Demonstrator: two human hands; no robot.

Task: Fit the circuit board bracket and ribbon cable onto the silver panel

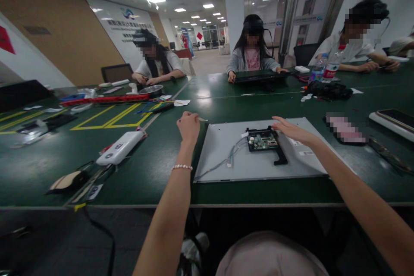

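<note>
My left hand point(188, 127) is closed above the table, just off the far left corner of a grey metal panel point(220, 157). From its fingers pokes a thin pale strip point(202, 119), too small to identify. My right hand point(291, 131) is open over the panel, fingers stretched out, their tips at the upper right corner of a black plastic bracket point(280, 155). That bracket frames a green circuit board point(262, 140). A bundle of grey wires point(231, 155) runs from the board's left side across the panel, with a white connector at a loose end.
Left on the green table point(161, 151) lie a white power bank point(120, 148) and a computer mouse point(68, 181). At right are a phone point(344, 128), a white device point(393, 120), bottles point(331, 69) and a black bundle point(328, 90). Several people sit opposite.
</note>
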